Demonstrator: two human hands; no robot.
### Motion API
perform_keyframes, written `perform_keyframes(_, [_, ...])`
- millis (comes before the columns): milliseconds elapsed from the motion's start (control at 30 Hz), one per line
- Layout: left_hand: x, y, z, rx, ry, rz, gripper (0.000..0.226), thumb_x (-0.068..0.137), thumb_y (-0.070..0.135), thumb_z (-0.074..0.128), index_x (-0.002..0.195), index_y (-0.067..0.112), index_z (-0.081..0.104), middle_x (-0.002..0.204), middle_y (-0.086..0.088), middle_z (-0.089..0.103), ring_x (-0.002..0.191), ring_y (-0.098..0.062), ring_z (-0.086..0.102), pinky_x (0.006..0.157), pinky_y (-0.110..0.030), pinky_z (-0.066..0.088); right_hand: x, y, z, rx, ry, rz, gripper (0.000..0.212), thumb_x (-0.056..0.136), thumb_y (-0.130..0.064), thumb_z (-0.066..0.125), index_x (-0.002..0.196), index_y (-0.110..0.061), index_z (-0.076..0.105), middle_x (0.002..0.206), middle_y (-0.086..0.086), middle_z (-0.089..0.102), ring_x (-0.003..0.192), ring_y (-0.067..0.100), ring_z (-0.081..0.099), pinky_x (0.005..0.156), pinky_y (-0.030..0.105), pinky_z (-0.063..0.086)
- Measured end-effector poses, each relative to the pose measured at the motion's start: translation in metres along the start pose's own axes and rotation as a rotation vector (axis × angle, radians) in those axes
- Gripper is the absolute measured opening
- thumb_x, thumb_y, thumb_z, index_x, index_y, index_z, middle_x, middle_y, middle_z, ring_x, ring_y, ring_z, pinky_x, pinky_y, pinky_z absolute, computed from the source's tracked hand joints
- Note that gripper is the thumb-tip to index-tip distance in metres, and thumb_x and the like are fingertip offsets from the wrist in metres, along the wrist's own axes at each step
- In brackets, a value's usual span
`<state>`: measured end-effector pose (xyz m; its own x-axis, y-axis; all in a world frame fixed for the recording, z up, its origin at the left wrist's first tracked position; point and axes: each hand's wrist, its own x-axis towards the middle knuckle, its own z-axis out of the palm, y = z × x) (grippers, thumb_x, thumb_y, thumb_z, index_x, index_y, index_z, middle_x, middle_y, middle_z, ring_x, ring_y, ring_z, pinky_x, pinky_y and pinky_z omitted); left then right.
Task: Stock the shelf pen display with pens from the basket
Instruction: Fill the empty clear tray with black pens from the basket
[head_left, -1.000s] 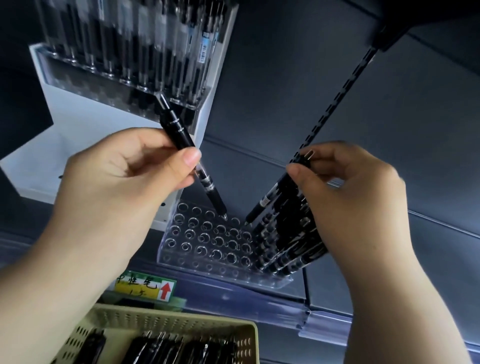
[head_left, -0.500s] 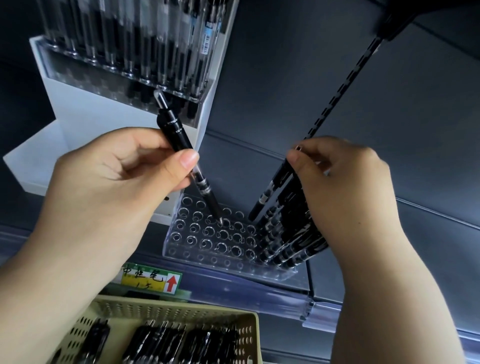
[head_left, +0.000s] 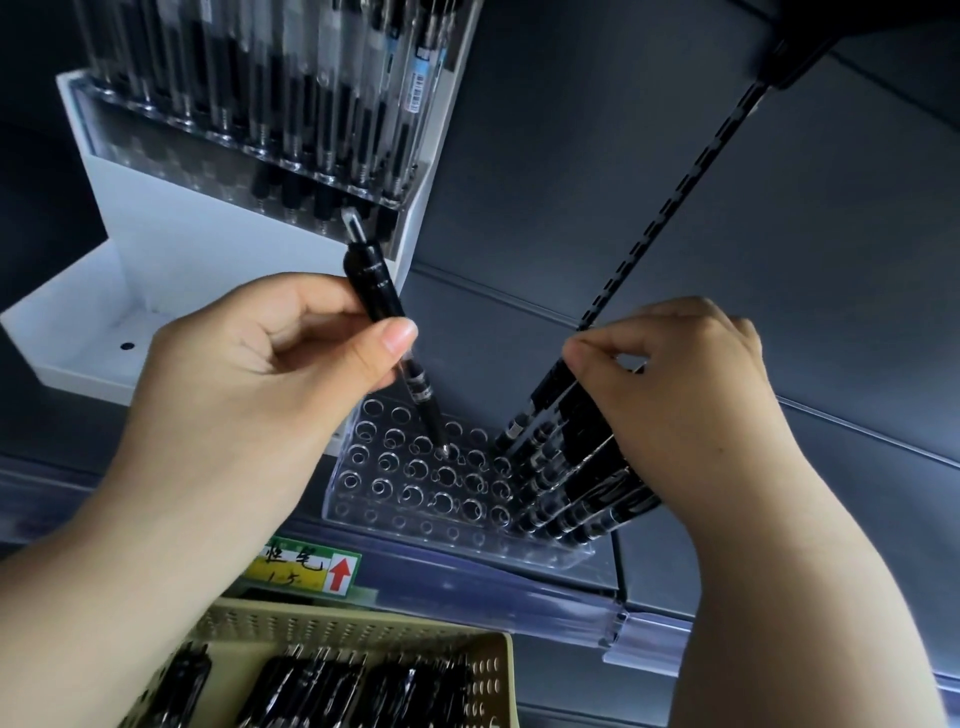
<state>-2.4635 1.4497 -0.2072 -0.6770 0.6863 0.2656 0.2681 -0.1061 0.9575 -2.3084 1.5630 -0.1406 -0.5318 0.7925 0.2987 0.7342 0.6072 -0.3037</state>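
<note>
Pen display (head_left: 457, 543): the clear rack of round holes sits on the shelf, right of centre, with its left and middle holes bare and its right side filled by a leaning bundle of black pens (head_left: 566, 470).

Your left hand (head_left: 270, 374) pinches a single black pen (head_left: 375, 286) between the thumb and the curled fingers. The pen is tilted, its clicker end up and far, its tip down at a hole near the middle of the far rows. Whether the tip is already inside that hole you cannot tell from here.

Your right hand (head_left: 685, 400) is curled over the tops of the leaning pens, with thumb and forefinger pressed on the upper end of the leftmost one.

The basket (head_left: 363, 631), pale yellow and perforated, is nearest you at the bottom, with more black pens (head_left: 332, 691) lying in it. A yellow and green price label (head_left: 306, 569) with a red arrow sits on the shelf edge between basket and rack. Far left stands a white display stand (head_left: 208, 249) packed with upright pens (head_left: 291, 78). A slotted black upright (head_left: 670, 202) runs up the grey back panel on the right.
</note>
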Motion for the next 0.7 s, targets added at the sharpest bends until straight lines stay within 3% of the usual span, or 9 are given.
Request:
perform_keyframes(67, [-0.004, -0.003, 0.004, -0.033, 0.001, -0.017, 0.021, 0.079, 0.036, 0.071, 0.094, 0.021, 0.070, 0.088, 0.003, 0.073, 0.083, -0.013, 0.070, 0.076, -0.029, 0.057, 0.000, 0.000, 0.001, 0.040, -0.009, -0.001, 0.013, 0.085, -0.041, 0.059, 0.086, -0.037, 0.072, 0.108, -0.009, 0.059, 0.114, 0.018, 0.041, 0.078, -0.008, 0.018])
perform_keyframes(133, [-0.010, 0.010, 0.011, -0.062, -0.023, 0.014, 0.020, 0.072, 0.036, 0.072, 0.088, 0.024, 0.071, 0.084, 0.007, 0.073, 0.080, -0.009, 0.069, 0.073, -0.019, 0.055, -0.002, -0.002, -0.001, 0.126, 0.007, -0.006, 0.018, 0.083, -0.045, 0.058, 0.092, -0.036, 0.071, 0.103, -0.013, 0.060, 0.112, 0.017, 0.045, 0.086, 0.009, 0.032])
perform_keyframes(200, [-0.012, 0.021, 0.018, -0.073, -0.045, 0.023, 0.018, 0.066, 0.038, 0.070, 0.082, 0.030, 0.071, 0.080, 0.016, 0.072, 0.075, 0.000, 0.067, 0.067, -0.010, 0.050, -0.003, -0.005, -0.006, 0.218, 0.059, 0.004, 0.019, 0.085, -0.044, 0.056, 0.088, -0.033, 0.071, 0.084, -0.024, 0.056, 0.101, 0.016, 0.053, 0.089, 0.028, 0.041])
perform_keyframes(300, [-0.008, 0.025, 0.030, -0.090, -0.096, 0.035, 0.015, 0.067, 0.034, 0.072, 0.081, 0.031, 0.070, 0.078, 0.018, 0.071, 0.072, 0.003, 0.066, 0.065, -0.005, 0.047, -0.005, -0.004, -0.012, 0.274, 0.135, 0.033, 0.020, 0.089, -0.041, 0.054, 0.071, -0.033, 0.062, 0.055, -0.019, 0.046, 0.070, 0.014, 0.049, 0.064, 0.021, 0.037])
perform_keyframes(400, [-0.003, 0.022, 0.041, -0.052, -0.116, 0.025, 0.012, 0.068, 0.029, 0.075, 0.080, 0.029, 0.070, 0.076, 0.018, 0.071, 0.069, 0.005, 0.064, 0.064, -0.004, 0.046, -0.008, -0.001, -0.015, 0.313, 0.135, 0.060, 0.024, 0.089, -0.042, 0.053, 0.070, -0.031, 0.061, 0.049, -0.011, 0.044, 0.053, 0.006, 0.039, 0.050, 0.014, 0.027])
perform_keyframes(467, [-0.003, 0.018, 0.048, -0.040, -0.120, 0.026, 0.013, 0.067, 0.027, 0.077, 0.078, 0.030, 0.070, 0.073, 0.016, 0.070, 0.066, 0.004, 0.063, 0.064, -0.006, 0.047, -0.012, 0.000, -0.016, 0.329, 0.123, 0.064, 0.023, 0.089, -0.042, 0.053, 0.072, -0.030, 0.062, 0.056, -0.010, 0.042, 0.053, 0.006, 0.039, 0.049, 0.015, 0.028])
perform_keyframes(567, [-0.007, 0.009, 0.059, 0.077, -0.180, 0.047, 0.012, 0.069, 0.024, 0.079, 0.078, 0.027, 0.072, 0.068, 0.017, 0.068, 0.064, 0.005, 0.062, 0.063, -0.005, 0.046, -0.016, 0.001, -0.017, 0.330, 0.133, 0.053, 0.025, 0.088, -0.043, 0.053, 0.065, -0.034, 0.058, 0.064, -0.011, 0.047, 0.058, 0.006, 0.045, 0.047, 0.004, 0.028])
perform_keyframes(700, [-0.012, 0.001, 0.069, 0.136, -0.226, 0.017, 0.015, 0.074, 0.022, 0.077, 0.074, 0.031, 0.066, 0.066, 0.016, 0.064, 0.063, 0.005, 0.058, 0.060, -0.003, 0.043, -0.022, 0.004, -0.019, 0.331, 0.139, 0.067, 0.026, 0.086, -0.043, 0.054, 0.061, -0.034, 0.057, 0.065, -0.013, 0.050, 0.058, 0.005, 0.047, 0.046, 0.002, 0.029])
